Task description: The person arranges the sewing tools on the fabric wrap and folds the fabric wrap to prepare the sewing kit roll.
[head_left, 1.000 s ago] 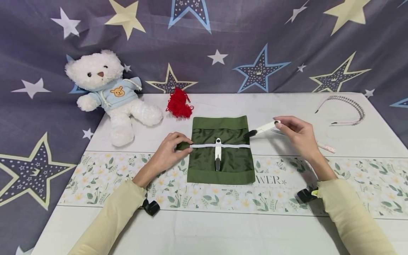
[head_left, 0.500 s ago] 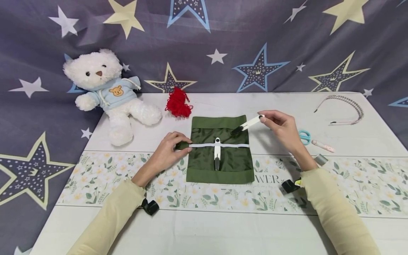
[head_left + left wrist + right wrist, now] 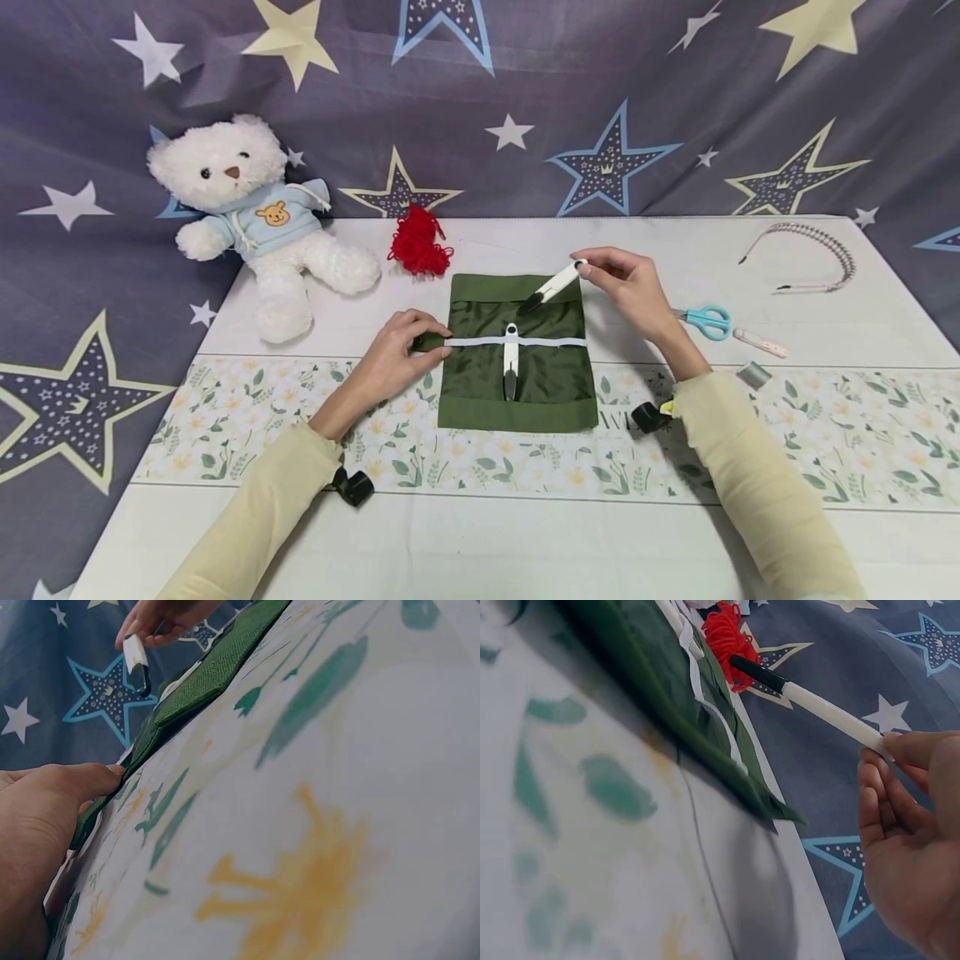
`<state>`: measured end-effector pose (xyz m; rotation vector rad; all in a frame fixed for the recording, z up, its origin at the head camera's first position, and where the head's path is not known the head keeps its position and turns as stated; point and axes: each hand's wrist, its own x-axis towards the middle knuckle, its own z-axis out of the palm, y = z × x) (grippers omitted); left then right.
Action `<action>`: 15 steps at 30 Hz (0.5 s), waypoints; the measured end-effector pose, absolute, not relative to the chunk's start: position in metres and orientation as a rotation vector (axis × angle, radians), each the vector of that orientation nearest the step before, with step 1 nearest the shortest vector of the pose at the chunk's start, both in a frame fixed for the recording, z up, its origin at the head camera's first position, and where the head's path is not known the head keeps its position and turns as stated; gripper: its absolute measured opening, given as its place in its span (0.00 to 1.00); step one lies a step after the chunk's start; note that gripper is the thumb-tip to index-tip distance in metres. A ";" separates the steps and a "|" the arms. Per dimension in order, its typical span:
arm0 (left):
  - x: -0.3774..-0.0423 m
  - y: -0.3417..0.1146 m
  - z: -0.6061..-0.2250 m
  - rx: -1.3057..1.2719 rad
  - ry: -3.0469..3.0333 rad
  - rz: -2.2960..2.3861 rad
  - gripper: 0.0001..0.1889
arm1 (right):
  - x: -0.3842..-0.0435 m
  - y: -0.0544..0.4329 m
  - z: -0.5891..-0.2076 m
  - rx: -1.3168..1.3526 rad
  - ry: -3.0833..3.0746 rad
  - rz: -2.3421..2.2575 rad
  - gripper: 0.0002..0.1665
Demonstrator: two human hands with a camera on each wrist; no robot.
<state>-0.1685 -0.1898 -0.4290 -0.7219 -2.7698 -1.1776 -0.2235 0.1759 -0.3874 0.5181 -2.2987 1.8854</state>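
Observation:
A green fabric pouch [image 3: 480, 415] lies flat and unfolded at the table's middle, a white elastic band [image 3: 551, 342] across it. One slim white tool with a black tip [image 3: 512, 358] is tucked under the band. My left hand [image 3: 393, 354] pinches the pouch's left edge beside the band's end, thumb on top in the left wrist view. A second white, black-tipped tool [image 3: 561, 282] is pinched by its white end between my right thumb and fingers. My right hand [image 3: 626, 287] holds it in the air, tip slanting down-left over the pouch's upper part.
A white teddy bear [image 3: 277, 221] and red yarn [image 3: 420, 243] are at the back left. To the right lie blue-handled scissors [image 3: 708, 322], a pale pink pen-like item [image 3: 760, 342], a grey thread spool [image 3: 753, 375] and a headband [image 3: 847, 258]. A starry curtain [image 3: 517, 92] hangs behind.
My right hand has moved left with the white tool, from beside the pouch to over its upper right. The scissors and spool have come into view. My left hand stays at the edge.

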 end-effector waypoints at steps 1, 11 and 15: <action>-0.169 -0.190 -0.429 -0.719 -2.770 -1.180 0.11 | -0.224 0.174 -0.387 0.528 -2.300 1.888 0.15; -0.169 -0.189 -0.429 -0.715 -2.765 -1.187 0.11 | -0.233 0.152 -0.389 0.628 -2.362 1.894 0.15; -0.169 -0.190 -0.429 -0.712 -2.771 -1.190 0.11 | -0.236 0.143 -0.390 0.666 -2.376 1.917 0.14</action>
